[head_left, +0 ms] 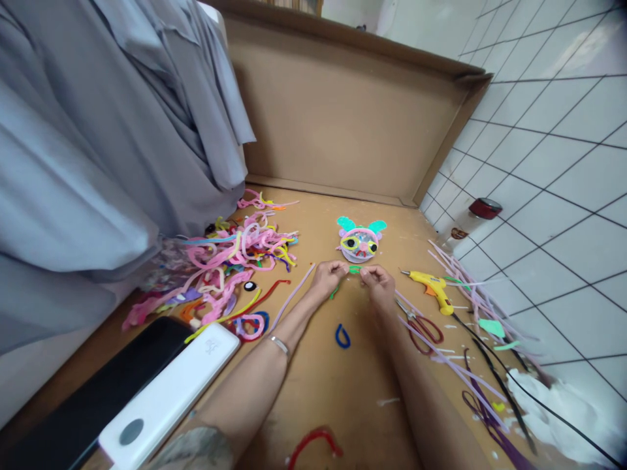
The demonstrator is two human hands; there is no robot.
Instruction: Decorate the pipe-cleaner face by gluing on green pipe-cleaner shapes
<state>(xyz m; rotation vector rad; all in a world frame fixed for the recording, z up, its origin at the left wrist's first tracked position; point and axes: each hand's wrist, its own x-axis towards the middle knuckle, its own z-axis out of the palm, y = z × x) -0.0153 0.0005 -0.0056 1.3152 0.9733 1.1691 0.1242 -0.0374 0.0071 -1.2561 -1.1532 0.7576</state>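
Note:
A bent green pipe cleaner point(354, 269) is stretched between my two hands, just in front of a small animal-face craft point(359, 245). My left hand point(329, 277) pinches its left end, and a loose green tail hangs below those fingers. At the other end, my right hand point(378, 282) grips it between thumb and fingers. The craft has teal ears, yellow-rimmed black eyes, a pink nose and a red mouth. Nearer to me on the board lies a blue pipe cleaner loop point(343, 336).
Tangled pipe cleaners point(245, 254) heap on the left, behind a white power bank point(171, 391). To the right lie a yellow glue gun point(434, 288), red-handled scissors point(422, 329) and lilac strips point(460, 372). A cardboard wall point(343, 111) stands behind; a red pipe cleaner point(316, 440) curves in front.

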